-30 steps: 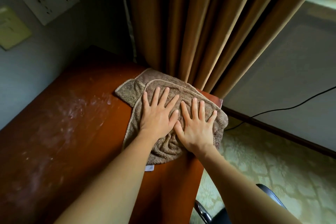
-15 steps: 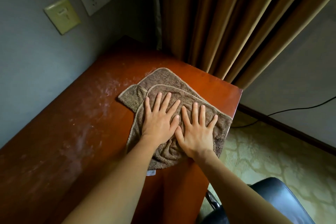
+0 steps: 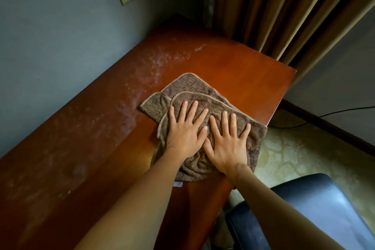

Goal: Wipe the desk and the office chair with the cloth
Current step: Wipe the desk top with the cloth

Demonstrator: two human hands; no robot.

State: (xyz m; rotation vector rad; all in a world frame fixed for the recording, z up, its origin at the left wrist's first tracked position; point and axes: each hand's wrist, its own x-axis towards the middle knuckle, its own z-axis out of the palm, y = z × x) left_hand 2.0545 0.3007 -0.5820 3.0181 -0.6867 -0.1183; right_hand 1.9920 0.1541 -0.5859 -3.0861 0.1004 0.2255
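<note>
Wiping is being done near the desk (image 3: pixel 233 67) end: cloth (image 3: pixel 188 87) is being pressed flat by left hand (image 3: pixel 184 134) and right hand (image 3: pixel 227 146), fingers straight and spread. Dust (image 3: pixel 158 63) by the wall (image 3: pixel 60 36) awaits; office chair (image 3: pixel 314 209) judged unwiped.

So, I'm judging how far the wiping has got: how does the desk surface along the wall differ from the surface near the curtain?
The desk surface along the wall is hazy with whitish dust streaks; the surface near the curtain looks clean and glossy. The wall side reads dull brown, the curtain side bright orange-brown. Both are bare wood outside the cloth, which the left hand and right hand press flat.
</note>
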